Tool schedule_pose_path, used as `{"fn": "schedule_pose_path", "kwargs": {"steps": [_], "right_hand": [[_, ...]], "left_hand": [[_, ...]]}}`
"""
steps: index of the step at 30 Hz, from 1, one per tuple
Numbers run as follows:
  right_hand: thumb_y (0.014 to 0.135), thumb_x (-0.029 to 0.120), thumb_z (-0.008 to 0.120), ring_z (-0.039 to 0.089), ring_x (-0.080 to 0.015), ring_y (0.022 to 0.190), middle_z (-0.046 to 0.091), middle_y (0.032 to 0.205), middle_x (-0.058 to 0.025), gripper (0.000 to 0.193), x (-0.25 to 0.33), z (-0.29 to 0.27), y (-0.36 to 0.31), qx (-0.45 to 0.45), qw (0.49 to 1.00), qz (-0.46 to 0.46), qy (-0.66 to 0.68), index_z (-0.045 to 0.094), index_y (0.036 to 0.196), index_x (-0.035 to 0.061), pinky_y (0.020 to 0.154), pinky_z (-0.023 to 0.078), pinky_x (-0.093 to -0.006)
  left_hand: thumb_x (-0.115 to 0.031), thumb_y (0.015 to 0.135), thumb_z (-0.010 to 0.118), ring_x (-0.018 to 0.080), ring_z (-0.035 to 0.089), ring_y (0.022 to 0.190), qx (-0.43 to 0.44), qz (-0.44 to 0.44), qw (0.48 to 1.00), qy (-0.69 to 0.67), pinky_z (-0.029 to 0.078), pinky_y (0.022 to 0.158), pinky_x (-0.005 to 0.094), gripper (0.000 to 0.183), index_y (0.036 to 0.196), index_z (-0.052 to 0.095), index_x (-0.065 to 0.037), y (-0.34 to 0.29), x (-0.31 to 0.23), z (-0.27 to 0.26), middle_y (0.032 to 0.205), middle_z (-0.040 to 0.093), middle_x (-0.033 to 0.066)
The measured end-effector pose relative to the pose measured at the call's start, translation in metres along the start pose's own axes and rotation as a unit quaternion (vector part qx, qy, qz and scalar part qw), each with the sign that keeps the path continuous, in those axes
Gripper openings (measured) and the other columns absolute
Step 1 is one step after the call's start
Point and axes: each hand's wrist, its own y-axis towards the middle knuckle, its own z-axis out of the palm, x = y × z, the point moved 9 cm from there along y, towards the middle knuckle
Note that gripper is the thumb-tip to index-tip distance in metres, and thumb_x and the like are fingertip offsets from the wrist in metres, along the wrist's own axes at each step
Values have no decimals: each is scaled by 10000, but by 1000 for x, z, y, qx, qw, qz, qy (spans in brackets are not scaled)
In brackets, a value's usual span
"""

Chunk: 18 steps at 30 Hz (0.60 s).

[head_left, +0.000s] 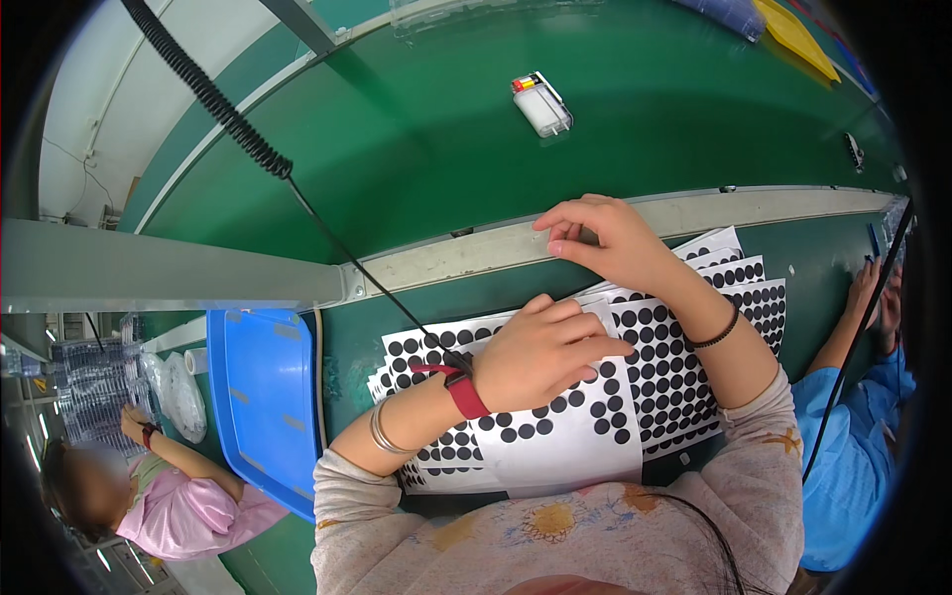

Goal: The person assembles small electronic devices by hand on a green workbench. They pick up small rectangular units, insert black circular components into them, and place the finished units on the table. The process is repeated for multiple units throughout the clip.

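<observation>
Sheets of round black stickers (662,367) lie overlapping on the green bench in front of me. Several spots on the top white sheet are bare, its dots gone around the middle. My left hand (545,355) rests over this sheet, fingers loosely bent and spread, with nothing visible in them. A red wrist strap (466,394) with a black cord circles the left wrist. Farther forward, my right hand (610,241) hovers by the metal rail (506,251), its thumb and index finger a little apart. I see nothing between them.
Beyond the rail, a small white device (542,106) with a red and yellow end lies on the green surface. A blue tray (263,397) stands at the left. The coiled black cord (223,104) hangs across the left. Co-workers sit on both sides, one in a blue sleeve (843,426).
</observation>
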Motion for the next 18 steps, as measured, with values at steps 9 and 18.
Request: {"fn": "schedule_pose_path", "kwargs": {"steps": [9, 18], "right_hand": [[771, 137, 648, 571, -171, 696, 622, 766, -63, 193, -2, 1, 0, 2, 1000, 8, -2, 636, 957, 87, 632, 447, -295], [785, 158, 640, 575, -182, 712, 619, 762, -62, 185, 0, 0, -1, 6, 1000, -1, -9, 629, 956, 88, 627, 448, -296]], "left_hand": [[-176, 742, 650, 147, 449, 836, 5, 17, 1000, 14, 315, 733, 298, 176, 911, 607, -202, -1, -5, 1, 841, 495, -49], [-160, 732, 644, 173, 457, 821, 7, 16, 1000, -11, 322, 719, 302, 124, 840, 582, -161, -1, -3, 2, 863, 505, -28]]}}
